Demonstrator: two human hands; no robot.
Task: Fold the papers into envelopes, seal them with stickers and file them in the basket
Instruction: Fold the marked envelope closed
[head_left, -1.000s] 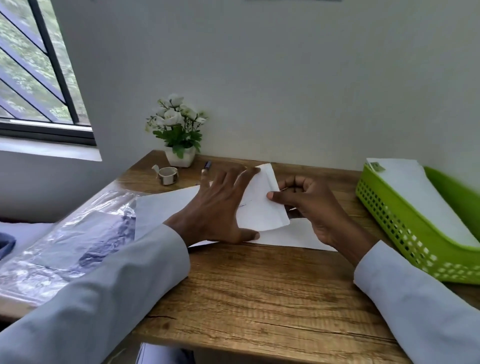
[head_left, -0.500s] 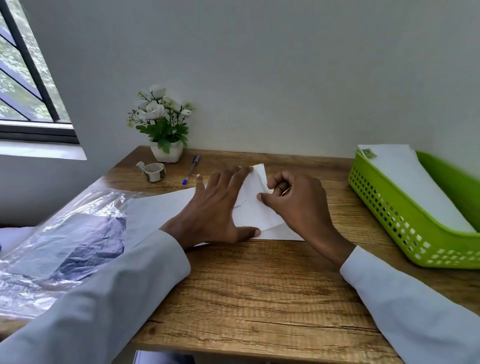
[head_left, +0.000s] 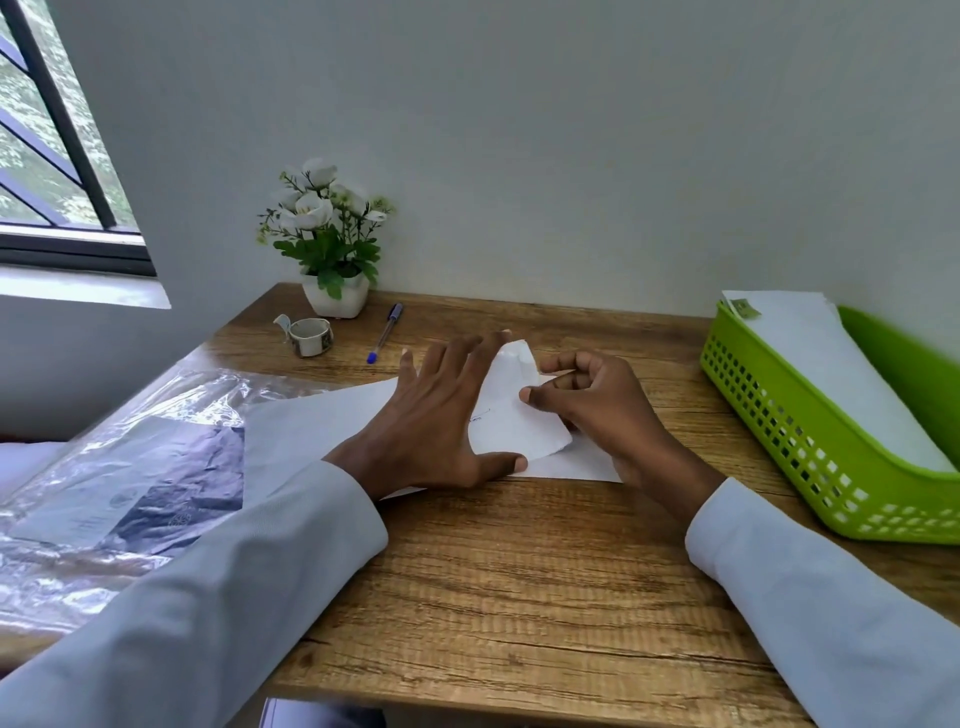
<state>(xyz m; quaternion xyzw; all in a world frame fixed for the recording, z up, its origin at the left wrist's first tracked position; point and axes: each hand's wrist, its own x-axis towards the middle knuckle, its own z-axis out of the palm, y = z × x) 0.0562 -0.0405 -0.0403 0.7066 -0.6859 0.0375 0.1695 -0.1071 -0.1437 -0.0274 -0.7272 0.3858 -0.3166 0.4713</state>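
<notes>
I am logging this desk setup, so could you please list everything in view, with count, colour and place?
Paper: one sheet, white, desk centre, part folded
Basket: one, green, right, holds white papers
Sticker roll: one, pale, back left
Pen: one, blue, beside the roll
Potted flowers: one, white, back by the wall
Plastic wrap: one, clear, left
Desk: one, wooden
Left hand: flat, presses the paper
Right hand: pinches the folded flap

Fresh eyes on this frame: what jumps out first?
The two hands mid-table: the left hand lies flat on the white paper, and the right hand pinches its folded flap. Next, the bright green basket at the right edge, already holding white sheets, and the flower pot against the wall.
</notes>
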